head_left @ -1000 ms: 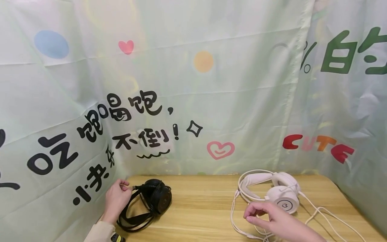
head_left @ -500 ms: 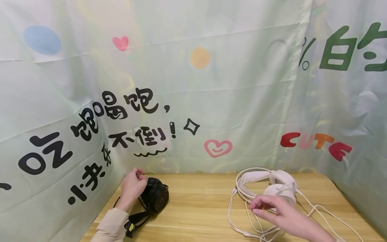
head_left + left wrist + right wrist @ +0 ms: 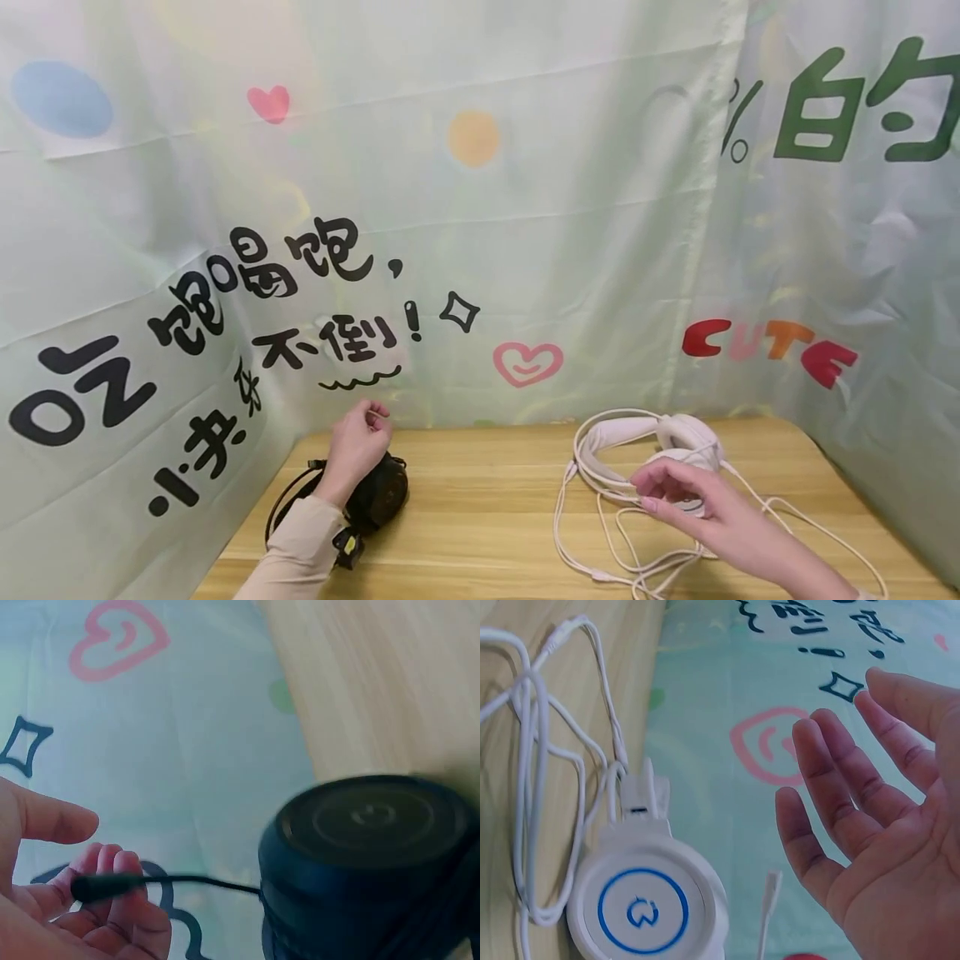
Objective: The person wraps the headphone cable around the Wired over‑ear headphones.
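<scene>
My left hand (image 3: 358, 446) is above the black headset (image 3: 386, 496) at the left of the table, its fingers loosely bent. In the left wrist view, the headset's ear cup (image 3: 367, 825) stands beside that hand, and its thin microphone (image 3: 112, 885) crosses in front of the fingers. Thumb and fingers are apart there, gripping nothing visible. On the right, my right hand (image 3: 697, 500) hovers in front of the white headset (image 3: 690, 437) and covers part of it. The right wrist view shows its fingers spread and relaxed, near the white ear cup (image 3: 641, 911) and a white microphone (image 3: 771, 896).
White cable (image 3: 600, 575) lies in loops in front of the white headset and trails to the right. The wooden table (image 3: 480, 508) ends against a pale printed curtain (image 3: 450, 250) at the back and both sides.
My left hand has moved right and farther back, from the black headset's left side to above it. My right hand has shifted slightly right and back, over the white headset. The view has turned slightly right.
</scene>
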`<action>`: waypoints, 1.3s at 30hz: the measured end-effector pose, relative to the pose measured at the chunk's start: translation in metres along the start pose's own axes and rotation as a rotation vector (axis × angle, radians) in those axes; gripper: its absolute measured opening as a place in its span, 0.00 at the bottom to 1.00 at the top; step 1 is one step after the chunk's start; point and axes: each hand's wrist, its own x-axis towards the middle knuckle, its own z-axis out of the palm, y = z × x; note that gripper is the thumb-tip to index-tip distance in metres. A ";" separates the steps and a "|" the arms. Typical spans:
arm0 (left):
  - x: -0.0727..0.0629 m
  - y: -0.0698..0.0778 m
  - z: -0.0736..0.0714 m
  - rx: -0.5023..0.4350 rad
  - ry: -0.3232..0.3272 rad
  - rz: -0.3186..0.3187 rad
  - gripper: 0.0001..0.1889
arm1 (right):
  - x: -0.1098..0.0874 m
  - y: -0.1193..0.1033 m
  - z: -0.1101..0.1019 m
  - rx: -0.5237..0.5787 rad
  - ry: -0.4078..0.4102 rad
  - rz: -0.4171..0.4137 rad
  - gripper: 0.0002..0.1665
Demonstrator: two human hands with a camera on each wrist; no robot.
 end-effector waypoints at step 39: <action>-0.001 0.111 0.097 -0.119 -0.363 0.098 0.12 | -0.043 0.044 -0.054 -0.163 0.254 0.180 0.22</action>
